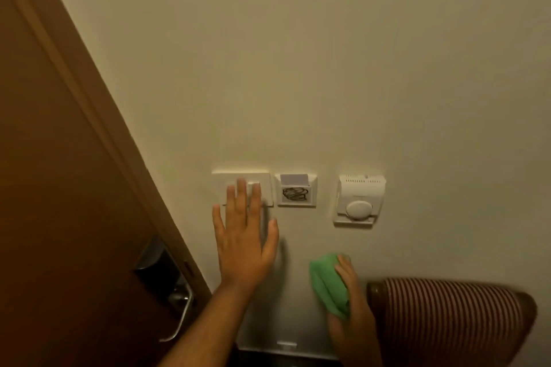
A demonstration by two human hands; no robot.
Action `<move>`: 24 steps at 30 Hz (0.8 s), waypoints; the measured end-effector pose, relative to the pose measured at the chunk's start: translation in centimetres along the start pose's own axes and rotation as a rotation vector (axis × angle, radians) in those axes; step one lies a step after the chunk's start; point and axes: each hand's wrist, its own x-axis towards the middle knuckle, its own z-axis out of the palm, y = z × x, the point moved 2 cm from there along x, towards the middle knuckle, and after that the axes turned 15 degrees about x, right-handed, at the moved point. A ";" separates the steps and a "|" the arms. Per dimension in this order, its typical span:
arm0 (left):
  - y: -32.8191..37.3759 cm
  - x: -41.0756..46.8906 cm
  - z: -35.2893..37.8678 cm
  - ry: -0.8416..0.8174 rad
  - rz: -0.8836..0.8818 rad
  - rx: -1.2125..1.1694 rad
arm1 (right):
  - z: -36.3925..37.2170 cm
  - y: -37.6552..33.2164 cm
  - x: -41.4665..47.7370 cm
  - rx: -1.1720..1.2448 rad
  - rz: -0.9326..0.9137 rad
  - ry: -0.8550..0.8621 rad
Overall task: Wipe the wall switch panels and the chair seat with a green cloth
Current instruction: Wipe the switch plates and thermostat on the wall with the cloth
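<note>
On the cream wall a white switch panel (pixel 262 180) sits low at centre, with a key-card holder panel (pixel 295 190) just to its right and a white thermostat (pixel 360 198) further right. My left hand (pixel 243 235) lies flat with fingers spread, its fingertips over the switch panel's lower half. My right hand (pixel 353 304) grips a bunched green cloth (pixel 328 283) against the wall, below and between the card holder and the thermostat. A striped chair back (pixel 453 313) shows at bottom right; its seat is out of view.
A brown wooden door (pixel 59 188) with a metal lever handle (pixel 179 316) fills the left side. A white socket plate (pixel 286 345) sits low on the wall between my forearms. The wall above the panels is bare.
</note>
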 end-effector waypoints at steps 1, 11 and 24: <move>-0.4 2.3 -0.8 0.053 -0.018 -0.010 | 0.1 -0.8 1.1 -0.044 -0.065 -0.031; -2.5 14.8 -0.3 0.272 0.037 -0.042 | 6.3 -3.3 7.6 -0.180 -0.373 0.119; -3.5 17.0 3.5 0.569 0.101 -0.027 | 7.9 1.3 11.0 -0.479 -0.529 0.350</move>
